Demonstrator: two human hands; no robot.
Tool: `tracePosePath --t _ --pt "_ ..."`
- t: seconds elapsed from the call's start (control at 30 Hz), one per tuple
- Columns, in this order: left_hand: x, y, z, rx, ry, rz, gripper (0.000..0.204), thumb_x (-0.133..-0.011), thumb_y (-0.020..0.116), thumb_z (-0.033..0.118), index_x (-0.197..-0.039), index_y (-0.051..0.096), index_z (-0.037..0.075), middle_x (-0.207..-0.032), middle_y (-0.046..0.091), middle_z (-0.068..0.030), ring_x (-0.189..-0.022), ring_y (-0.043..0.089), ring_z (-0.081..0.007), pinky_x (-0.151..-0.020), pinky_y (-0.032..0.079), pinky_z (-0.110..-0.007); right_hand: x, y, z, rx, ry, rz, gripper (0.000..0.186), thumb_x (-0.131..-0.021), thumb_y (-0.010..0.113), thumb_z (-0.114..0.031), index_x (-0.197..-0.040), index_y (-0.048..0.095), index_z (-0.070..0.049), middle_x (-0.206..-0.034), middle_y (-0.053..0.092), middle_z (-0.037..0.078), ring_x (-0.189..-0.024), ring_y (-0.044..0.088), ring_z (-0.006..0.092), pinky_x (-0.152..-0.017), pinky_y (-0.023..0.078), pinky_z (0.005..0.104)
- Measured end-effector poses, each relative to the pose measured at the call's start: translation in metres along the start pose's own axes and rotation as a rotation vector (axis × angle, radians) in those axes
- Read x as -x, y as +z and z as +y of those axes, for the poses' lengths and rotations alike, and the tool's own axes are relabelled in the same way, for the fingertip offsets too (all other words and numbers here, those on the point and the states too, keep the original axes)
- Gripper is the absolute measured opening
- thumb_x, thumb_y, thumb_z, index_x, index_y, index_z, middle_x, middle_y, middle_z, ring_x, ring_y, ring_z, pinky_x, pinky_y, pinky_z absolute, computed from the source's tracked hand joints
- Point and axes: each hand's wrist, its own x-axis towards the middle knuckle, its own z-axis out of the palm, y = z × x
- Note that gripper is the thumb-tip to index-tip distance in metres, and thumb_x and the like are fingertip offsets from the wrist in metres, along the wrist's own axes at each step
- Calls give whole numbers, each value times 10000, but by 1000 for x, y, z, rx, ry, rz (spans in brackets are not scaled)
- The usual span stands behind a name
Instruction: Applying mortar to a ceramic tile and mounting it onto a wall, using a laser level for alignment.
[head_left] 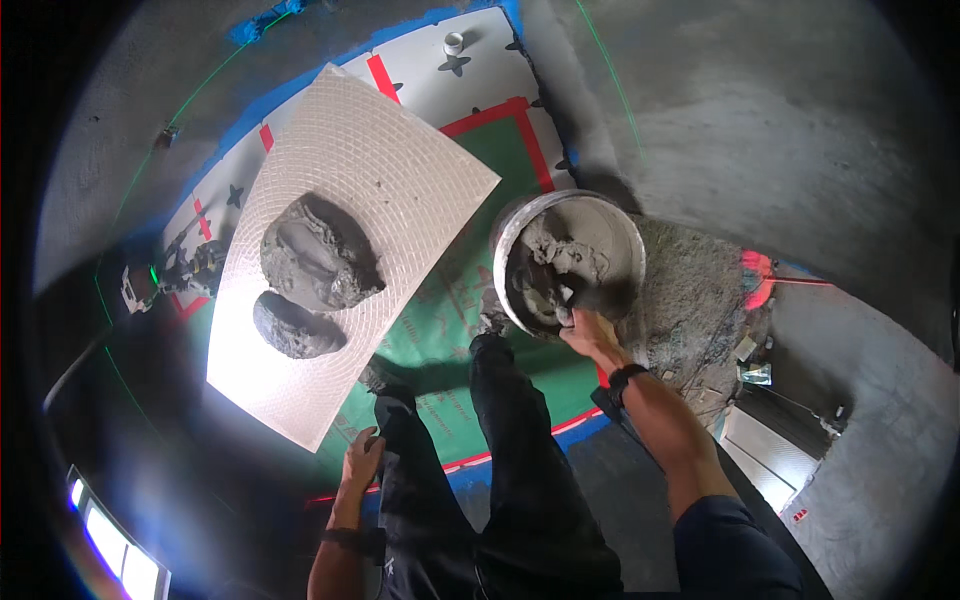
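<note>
My right hand reaches over the near rim of a round bucket. Its fingers are closed round the handle of a trowel, whose blade is dark and hard to make out in the bucket. Wet grey mortar clings to the bucket's inner wall. My left hand hangs beside my left knee, loosely curled with the fingers apart and nothing in it. Ahead of it, a large pale tile lies with its grid-textured face up. A big heap of mortar and a smaller lump sit on it.
Green protective sheeting edged with red tape is under my feet. White boards bear a small white cup-like piece. Rough bare ground lies right of the bucket. Green laser lines cross the grey walls. Tools sit at far left.
</note>
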Motion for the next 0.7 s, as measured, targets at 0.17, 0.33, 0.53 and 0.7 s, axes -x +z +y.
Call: tracePosePath --t 0.17,0.33,0.53,0.7 --pt "6 11 38 -113 -1 -11 425 -863 628 209 -1220 580 -16 -905 695 -140 -854 659 -192 -771 511 -319 54 -23 -2 -197 41 79 279 -759 613 -287 -883 616 -36 -842 657 226 -845 625 432 -726 498 507" --pt "2 28 91 -3 170 -61 413 -885 630 206 -1228 569 -15 -977 686 -135 -934 649 -188 -830 504 -314 93 -3 -7 -483 66 75 237 -750 615 -231 -836 556 -18 -732 624 191 -720 631 379 -644 481 437" --pt "-1 21 98 124 244 -144 420 -895 635 218 -1239 560 -9 -1046 677 -140 -985 638 -190 -864 499 -320 127 18 -26 -813 90 329 129 -790 595 -115 -773 487 -46 -640 452 -13 -608 405 68 -527 359 295" --pt "6 -21 32 69 264 -106 433 -883 625 246 -1228 572 -10 -985 688 -162 -952 650 -199 -844 502 -328 177 6 -34 -740 129 407 147 -768 617 -119 -804 507 -28 -629 444 20 -591 413 95 -537 377 302"
